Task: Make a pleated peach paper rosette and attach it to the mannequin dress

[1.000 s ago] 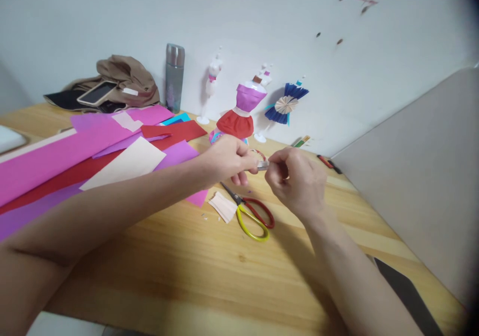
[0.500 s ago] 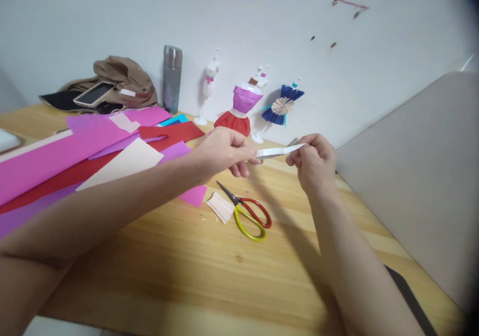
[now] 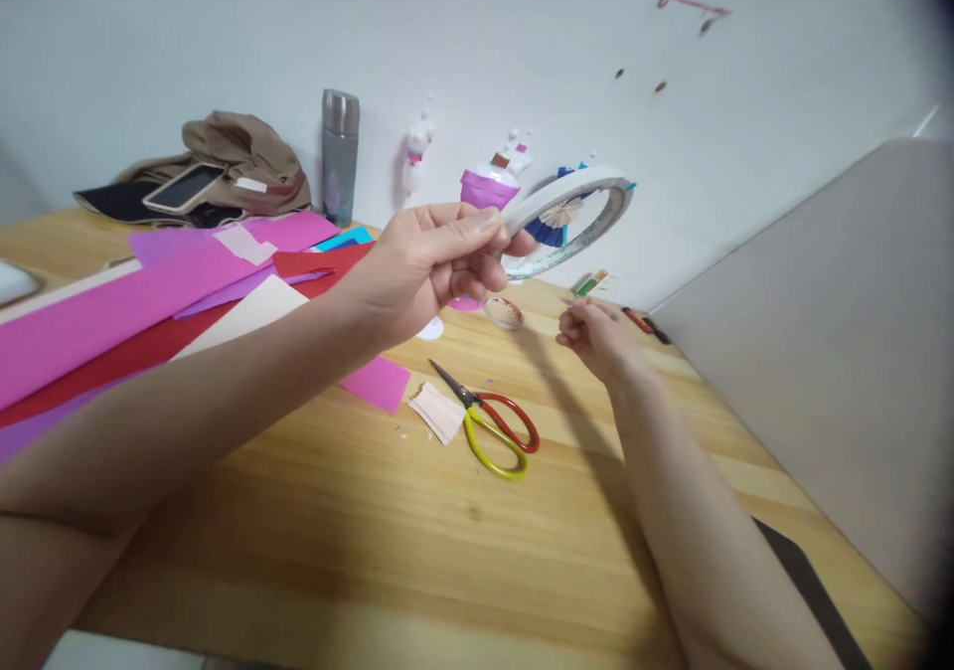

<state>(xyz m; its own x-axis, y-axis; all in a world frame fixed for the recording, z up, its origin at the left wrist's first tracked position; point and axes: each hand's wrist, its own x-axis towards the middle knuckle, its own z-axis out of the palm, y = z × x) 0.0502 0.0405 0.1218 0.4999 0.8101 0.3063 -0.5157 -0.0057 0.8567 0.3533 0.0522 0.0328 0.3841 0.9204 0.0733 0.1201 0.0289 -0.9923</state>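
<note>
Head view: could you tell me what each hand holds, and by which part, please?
Left hand: tape roll, by its left side; right hand: I cannot tell.

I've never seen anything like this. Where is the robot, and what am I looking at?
There is no robot here: these are a person's own bare hands, seen from a camera worn on that person's head, looking forward and down. The left hand holds a roll of tape by its edge, up above the wooden table. The right hand is apart from it, fingers bunched; whether they hold anything is too small to tell. On the table lie scissors, a small pleated pale piece and coloured sheets. A bottle stands near the wall.
</note>
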